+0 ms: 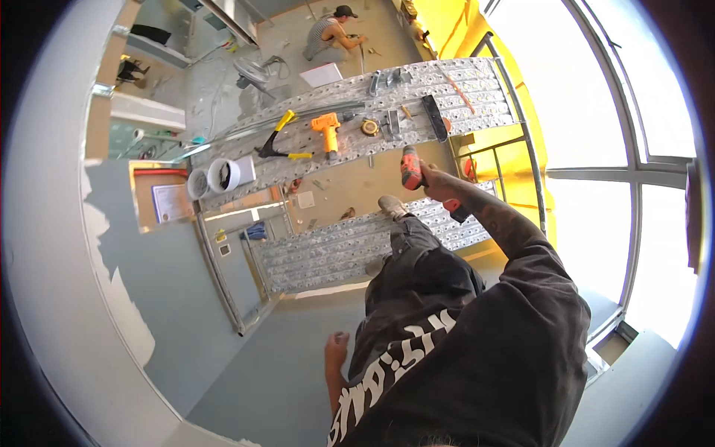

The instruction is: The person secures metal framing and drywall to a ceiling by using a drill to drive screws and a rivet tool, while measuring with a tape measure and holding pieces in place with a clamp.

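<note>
As fingers point(430, 177) grip a drill point(410, 168), floor point(359, 181) shows past the platform's edge point(360, 151).

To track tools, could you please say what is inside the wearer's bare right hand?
A red-and-black power drill; its head and base show, but the right hand covers its grip.

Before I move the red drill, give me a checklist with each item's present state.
1. Right hand, grip closed on the red drill: ok, wrapped around its handle.
2. Bit fitted in the drill: cannot tell, too small.
3. Left hand free of tools: ok, none visible in it.
4. Metal platform cleared of loose tools: not ok; orange drill, tape measure and black-and-yellow tool lie there.
5. Area beyond free of people: not ok, a person crouches there.
</note>
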Demonstrator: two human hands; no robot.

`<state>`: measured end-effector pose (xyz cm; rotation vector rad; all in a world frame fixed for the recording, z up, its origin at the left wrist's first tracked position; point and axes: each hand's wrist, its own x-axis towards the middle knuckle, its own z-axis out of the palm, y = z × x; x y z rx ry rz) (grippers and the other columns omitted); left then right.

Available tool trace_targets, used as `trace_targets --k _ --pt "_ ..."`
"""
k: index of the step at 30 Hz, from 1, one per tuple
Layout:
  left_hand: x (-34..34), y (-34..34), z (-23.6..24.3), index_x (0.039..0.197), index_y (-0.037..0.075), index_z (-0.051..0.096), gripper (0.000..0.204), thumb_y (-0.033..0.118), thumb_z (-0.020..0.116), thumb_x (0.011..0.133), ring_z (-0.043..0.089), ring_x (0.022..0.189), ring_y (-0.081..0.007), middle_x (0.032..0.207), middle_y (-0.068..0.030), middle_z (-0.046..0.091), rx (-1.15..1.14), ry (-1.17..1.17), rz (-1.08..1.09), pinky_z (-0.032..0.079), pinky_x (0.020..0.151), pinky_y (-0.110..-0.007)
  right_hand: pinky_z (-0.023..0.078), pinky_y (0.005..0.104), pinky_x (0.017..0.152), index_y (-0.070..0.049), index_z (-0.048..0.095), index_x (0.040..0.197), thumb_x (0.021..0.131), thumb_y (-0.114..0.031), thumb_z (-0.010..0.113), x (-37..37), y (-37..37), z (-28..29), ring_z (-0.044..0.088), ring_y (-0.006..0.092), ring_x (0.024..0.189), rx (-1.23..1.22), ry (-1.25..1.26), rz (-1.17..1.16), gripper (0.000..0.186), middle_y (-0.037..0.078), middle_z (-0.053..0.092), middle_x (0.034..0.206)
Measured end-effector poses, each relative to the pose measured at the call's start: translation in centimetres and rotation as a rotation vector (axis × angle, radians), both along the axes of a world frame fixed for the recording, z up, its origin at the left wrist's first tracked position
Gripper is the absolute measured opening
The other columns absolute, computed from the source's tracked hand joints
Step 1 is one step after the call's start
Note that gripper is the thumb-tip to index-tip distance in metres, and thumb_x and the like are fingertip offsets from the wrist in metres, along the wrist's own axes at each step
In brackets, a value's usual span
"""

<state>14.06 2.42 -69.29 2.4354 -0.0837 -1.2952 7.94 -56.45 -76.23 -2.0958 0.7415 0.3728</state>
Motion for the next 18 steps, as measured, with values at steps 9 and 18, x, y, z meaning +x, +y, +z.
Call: trace_targets --k 9,18 --pt "5.5 -8.7 -6.0 0.113 0.000 0.066 0.047 0.042 0.064 0.091 0.069 0.100 -0.0317 0.105 -0.0195 0.071 0.262 0.161 -0.055 0.053 0.086 -0.040 0.048 0.0483 0.091 0.001 0.032 0.143 0.082 -0.005 0.067 -1.3 -20.7 -20.3 0.048 0.0454 0.122 -0.336 -0.020 -0.485 0.070 0.030 0.049 0.130" --pt "12.0 -20.9 -8.1 0.104 0.000 0.065 0.025 0.023 0.060 0.094 0.064 0.082 -0.0170 0.089 -0.0092 0.070 0.014 0.111 0.212 0.051 0.076 -0.031 0.046 0.0489 0.096 -0.004 0.048 0.126 0.078 0.003 0.066 -3.1 -40.4 -34.7 0.055 0.0411 0.115 -0.575 -0.177 -0.402 0.051 0.020 0.059 0.122"
